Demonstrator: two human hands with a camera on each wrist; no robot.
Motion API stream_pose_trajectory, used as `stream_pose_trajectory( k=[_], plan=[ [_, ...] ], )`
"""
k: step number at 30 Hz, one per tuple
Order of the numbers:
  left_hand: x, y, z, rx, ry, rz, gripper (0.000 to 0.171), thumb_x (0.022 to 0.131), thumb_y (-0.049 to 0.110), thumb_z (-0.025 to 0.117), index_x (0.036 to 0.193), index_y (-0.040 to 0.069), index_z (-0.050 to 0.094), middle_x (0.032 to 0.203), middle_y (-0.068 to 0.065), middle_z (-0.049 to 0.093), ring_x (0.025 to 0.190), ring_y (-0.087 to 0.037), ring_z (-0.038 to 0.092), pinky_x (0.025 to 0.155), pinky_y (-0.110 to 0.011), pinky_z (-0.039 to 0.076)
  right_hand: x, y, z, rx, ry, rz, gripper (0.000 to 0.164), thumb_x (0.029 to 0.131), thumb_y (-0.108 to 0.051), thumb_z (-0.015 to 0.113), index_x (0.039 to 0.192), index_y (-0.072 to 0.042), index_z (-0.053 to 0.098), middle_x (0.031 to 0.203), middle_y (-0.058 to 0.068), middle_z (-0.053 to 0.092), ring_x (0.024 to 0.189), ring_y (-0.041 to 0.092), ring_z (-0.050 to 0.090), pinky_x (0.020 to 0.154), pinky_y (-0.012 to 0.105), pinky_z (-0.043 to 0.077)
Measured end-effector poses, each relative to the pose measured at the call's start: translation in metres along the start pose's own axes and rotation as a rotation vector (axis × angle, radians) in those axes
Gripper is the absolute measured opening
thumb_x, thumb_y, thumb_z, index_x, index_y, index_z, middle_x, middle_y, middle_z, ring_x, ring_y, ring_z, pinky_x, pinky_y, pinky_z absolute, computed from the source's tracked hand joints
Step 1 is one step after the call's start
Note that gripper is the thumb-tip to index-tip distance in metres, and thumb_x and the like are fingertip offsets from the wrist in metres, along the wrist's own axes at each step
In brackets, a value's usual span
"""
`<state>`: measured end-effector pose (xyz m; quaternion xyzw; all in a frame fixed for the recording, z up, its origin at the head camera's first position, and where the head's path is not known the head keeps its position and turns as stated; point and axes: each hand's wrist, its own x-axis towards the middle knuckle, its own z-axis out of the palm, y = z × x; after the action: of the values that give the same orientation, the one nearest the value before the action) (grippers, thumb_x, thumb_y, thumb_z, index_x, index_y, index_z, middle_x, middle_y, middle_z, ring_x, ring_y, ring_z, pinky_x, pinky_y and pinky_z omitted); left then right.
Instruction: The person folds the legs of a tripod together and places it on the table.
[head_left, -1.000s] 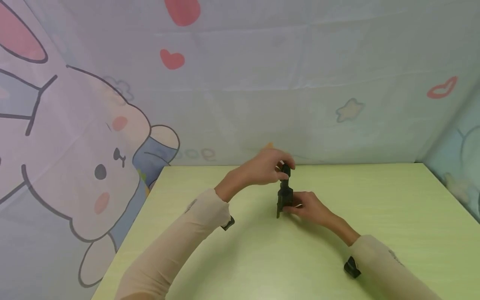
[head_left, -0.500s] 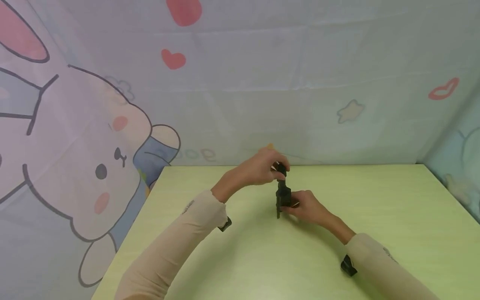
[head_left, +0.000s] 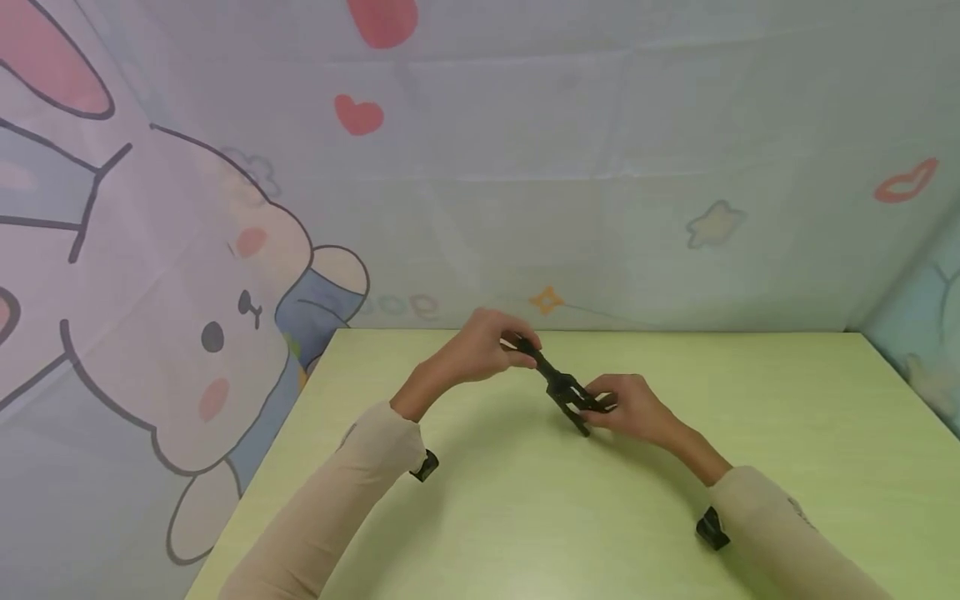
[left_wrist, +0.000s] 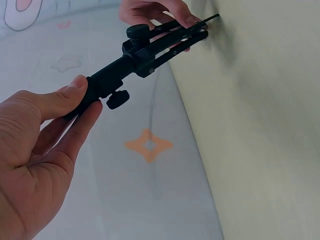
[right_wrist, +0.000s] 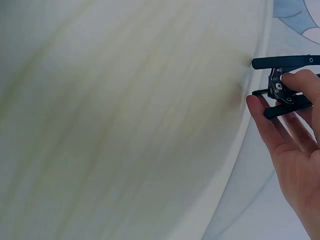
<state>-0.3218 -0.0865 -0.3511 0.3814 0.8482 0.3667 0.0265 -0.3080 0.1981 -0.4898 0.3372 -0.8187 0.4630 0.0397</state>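
Observation:
A small black tripod (head_left: pixel 558 385) is held slanted above the table, its upper end to the left and its legs to the lower right. My left hand (head_left: pixel 487 343) pinches that upper end between thumb and fingers. In the left wrist view, the tripod (left_wrist: pixel 135 59) has two knobs, and its legs lie partly spread. Over at the leg end, my right hand (head_left: pixel 628 407) holds the legs with thumb and fingertips. The right wrist view shows the right hand (right_wrist: pixel 295 160) with its thumb on a metal hinge (right_wrist: pixel 280 86) between the legs.
The pale yellow-green table (head_left: pixel 525 517) stretches beneath both arms. A printed cloth (head_left: pixel 495 167) with a rabbit, hearts and stars hangs behind it and on the sides. Small black devices (head_left: pixel 712 529) sit at both wrists.
The tripod has gone from nearly upright to slanted, its upper end moving left with my left hand. Its legs now appear spread apart. The right hand has shifted slightly right.

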Motion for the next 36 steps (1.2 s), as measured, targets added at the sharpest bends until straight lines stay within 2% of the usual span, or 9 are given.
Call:
stream_pose_trajectory(
  k=[6, 14, 21, 24, 30, 36],
  plan=[
    [-0.013, -0.013, 0.008, -0.046, 0.045, -0.032, 0.015, 0.088, 0.005, 0.084, 0.102, 0.007, 0.08, 0.097, 0.0, 0.076, 0.091, -0.015, 0.074, 0.08, -0.025, 0.059, -0.008, 0.002, -0.004, -0.144, 0.039, -0.043, 0.016, 0.083, 0.0, 0.085, 0.096, -0.006, 0.079, 0.096, 0.002, 0.076, 0.086, 0.02, 0.075, 0.071, 0.033, 0.063],
    [-0.027, -0.032, 0.026, -0.158, 0.152, -0.085, 0.017, 0.088, 0.007, 0.084, 0.105, 0.007, 0.081, 0.103, -0.004, 0.076, 0.094, -0.016, 0.075, 0.081, -0.027, 0.061, -0.013, 0.004, -0.01, -0.193, 0.055, -0.096, 0.016, 0.083, 0.005, 0.083, 0.096, -0.002, 0.078, 0.095, 0.007, 0.076, 0.084, 0.024, 0.075, 0.066, 0.027, 0.062],
    [-0.035, -0.045, 0.039, -0.237, 0.194, -0.127, 0.018, 0.089, 0.006, 0.083, 0.107, 0.007, 0.08, 0.107, -0.006, 0.076, 0.097, -0.019, 0.074, 0.083, -0.029, 0.061, -0.013, 0.0, -0.015, -0.291, 0.024, -0.047, 0.014, 0.084, 0.005, 0.082, 0.096, 0.001, 0.078, 0.094, 0.011, 0.076, 0.078, 0.02, 0.074, 0.062, 0.023, 0.059],
    [-0.039, -0.05, 0.044, -0.232, 0.196, -0.147, 0.018, 0.089, 0.006, 0.083, 0.107, 0.006, 0.08, 0.107, -0.005, 0.076, 0.098, -0.017, 0.074, 0.082, -0.029, 0.061, -0.013, -0.003, -0.016, -0.346, 0.012, -0.031, 0.013, 0.083, 0.006, 0.08, 0.096, 0.004, 0.077, 0.094, 0.014, 0.075, 0.075, 0.018, 0.072, 0.06, 0.022, 0.058],
    [-0.044, -0.065, 0.054, -0.198, 0.196, -0.185, 0.019, 0.089, 0.007, 0.083, 0.108, 0.008, 0.081, 0.109, -0.004, 0.075, 0.098, -0.018, 0.074, 0.078, -0.03, 0.061, -0.011, -0.007, -0.017, -0.437, 0.029, -0.07, 0.015, 0.079, 0.01, 0.08, 0.092, 0.005, 0.075, 0.09, 0.014, 0.073, 0.075, 0.02, 0.069, 0.059, 0.025, 0.057],
    [-0.044, -0.077, 0.064, -0.152, 0.183, -0.173, 0.021, 0.089, 0.007, 0.084, 0.11, 0.007, 0.081, 0.111, -0.006, 0.076, 0.101, -0.022, 0.073, 0.079, -0.027, 0.061, -0.012, -0.008, -0.021, -0.487, 0.02, -0.108, 0.018, 0.078, 0.009, 0.083, 0.092, 0.002, 0.074, 0.089, 0.012, 0.073, 0.075, 0.022, 0.067, 0.06, 0.029, 0.057]
  ],
)
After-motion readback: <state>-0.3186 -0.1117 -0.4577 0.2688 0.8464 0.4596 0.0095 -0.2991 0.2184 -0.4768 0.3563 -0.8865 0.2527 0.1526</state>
